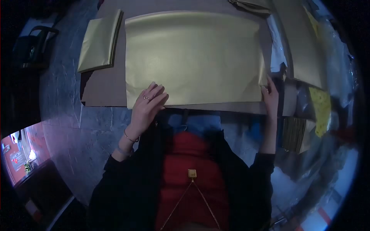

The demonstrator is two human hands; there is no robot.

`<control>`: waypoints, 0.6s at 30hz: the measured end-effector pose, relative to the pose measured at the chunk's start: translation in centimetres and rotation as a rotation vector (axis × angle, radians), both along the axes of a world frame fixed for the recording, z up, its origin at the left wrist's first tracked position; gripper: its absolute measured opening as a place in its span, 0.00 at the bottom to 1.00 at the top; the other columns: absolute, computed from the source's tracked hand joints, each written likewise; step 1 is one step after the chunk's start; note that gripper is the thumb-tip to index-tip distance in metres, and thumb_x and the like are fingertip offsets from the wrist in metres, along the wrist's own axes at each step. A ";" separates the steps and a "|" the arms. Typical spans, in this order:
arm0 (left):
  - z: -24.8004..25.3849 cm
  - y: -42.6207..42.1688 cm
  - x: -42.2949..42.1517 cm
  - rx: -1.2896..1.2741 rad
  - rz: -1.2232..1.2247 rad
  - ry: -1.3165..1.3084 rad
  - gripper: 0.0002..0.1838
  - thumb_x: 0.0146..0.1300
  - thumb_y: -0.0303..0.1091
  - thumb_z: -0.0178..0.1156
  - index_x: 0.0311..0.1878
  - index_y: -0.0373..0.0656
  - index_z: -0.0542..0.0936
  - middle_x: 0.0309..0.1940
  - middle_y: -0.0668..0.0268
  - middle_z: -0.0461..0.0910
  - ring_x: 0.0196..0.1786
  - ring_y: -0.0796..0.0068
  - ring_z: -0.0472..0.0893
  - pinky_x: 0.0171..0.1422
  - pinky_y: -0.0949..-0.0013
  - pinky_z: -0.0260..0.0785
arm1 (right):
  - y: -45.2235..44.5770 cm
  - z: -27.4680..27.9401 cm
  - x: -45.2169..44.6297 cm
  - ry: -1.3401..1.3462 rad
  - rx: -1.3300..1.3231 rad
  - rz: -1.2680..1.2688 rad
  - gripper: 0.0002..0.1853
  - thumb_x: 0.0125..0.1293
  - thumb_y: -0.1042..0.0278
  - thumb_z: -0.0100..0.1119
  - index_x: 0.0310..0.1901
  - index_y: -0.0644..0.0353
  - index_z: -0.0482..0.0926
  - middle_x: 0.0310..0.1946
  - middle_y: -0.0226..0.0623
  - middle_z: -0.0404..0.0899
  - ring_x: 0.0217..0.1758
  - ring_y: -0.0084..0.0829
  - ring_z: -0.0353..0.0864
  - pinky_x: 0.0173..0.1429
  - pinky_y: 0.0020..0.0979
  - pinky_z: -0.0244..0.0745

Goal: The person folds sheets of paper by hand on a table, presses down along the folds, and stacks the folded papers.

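Square pendant [192,174] hangs nearside of the gold sheet [192,57], which lies over brown board [102,88]. The left hand [145,106], fingers slightly apart, rests on the sheet's near edge, seemingly steadying it; the right hand [272,95] pinches its right edge, probably against slipping.

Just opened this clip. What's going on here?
A person is handling a large, rectangular, gold-coloured paper sheet, spread out on brown cardboard. The left hand lies over its near edge by the left corner, fingers extended. The right hand is at the right edge, its grip hard to make out. Left of the sheet lies a gold-coloured paper stack.
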State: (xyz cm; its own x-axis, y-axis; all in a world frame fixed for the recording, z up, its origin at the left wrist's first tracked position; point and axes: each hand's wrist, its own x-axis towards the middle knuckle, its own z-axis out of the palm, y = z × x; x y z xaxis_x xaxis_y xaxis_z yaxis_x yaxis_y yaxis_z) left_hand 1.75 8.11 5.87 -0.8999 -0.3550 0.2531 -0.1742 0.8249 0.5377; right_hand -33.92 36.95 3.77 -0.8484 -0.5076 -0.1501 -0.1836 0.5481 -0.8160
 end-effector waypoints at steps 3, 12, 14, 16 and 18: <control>-0.2 -0.7 -0.2 0.051 0.028 -0.019 0.26 0.45 0.25 0.69 0.53 0.46 0.79 0.60 0.64 0.73 0.67 0.56 0.68 0.68 0.55 0.64 | -0.2 -0.1 0.4 0.041 -0.035 0.007 0.27 0.66 0.74 0.53 0.67 0.63 0.64 0.60 0.44 0.73 0.60 0.29 0.73 0.63 0.29 0.67; -0.1 -1.2 -0.5 0.186 0.024 -0.043 0.26 0.46 0.26 0.69 0.53 0.46 0.80 0.61 0.63 0.73 0.68 0.55 0.66 0.70 0.57 0.62 | -0.3 0.2 0.0 -0.043 -0.067 -0.005 0.27 0.66 0.74 0.54 0.66 0.63 0.65 0.59 0.43 0.73 0.59 0.29 0.73 0.63 0.29 0.67; -0.6 -1.5 -0.6 0.144 0.015 -0.014 0.26 0.46 0.26 0.69 0.53 0.46 0.79 0.61 0.63 0.73 0.68 0.54 0.66 0.71 0.56 0.61 | -0.6 1.0 0.2 -0.071 -0.035 -0.011 0.27 0.65 0.74 0.54 0.66 0.63 0.65 0.59 0.43 0.73 0.59 0.29 0.73 0.63 0.29 0.67; -0.5 -1.4 -0.6 0.124 0.011 -0.025 0.25 0.47 0.27 0.69 0.53 0.46 0.79 0.61 0.62 0.73 0.68 0.54 0.66 0.71 0.55 0.61 | -0.7 1.2 0.2 -0.093 -0.011 -0.015 0.27 0.65 0.74 0.55 0.66 0.62 0.65 0.59 0.42 0.73 0.59 0.29 0.73 0.63 0.29 0.67; -0.1 -1.2 -0.7 0.104 0.004 -0.037 0.25 0.47 0.27 0.69 0.53 0.45 0.79 0.60 0.62 0.73 0.68 0.54 0.66 0.70 0.54 0.61 | -0.6 1.1 0.2 -0.058 -0.009 -0.006 0.27 0.65 0.74 0.54 0.66 0.62 0.65 0.60 0.43 0.72 0.59 0.29 0.72 0.63 0.29 0.67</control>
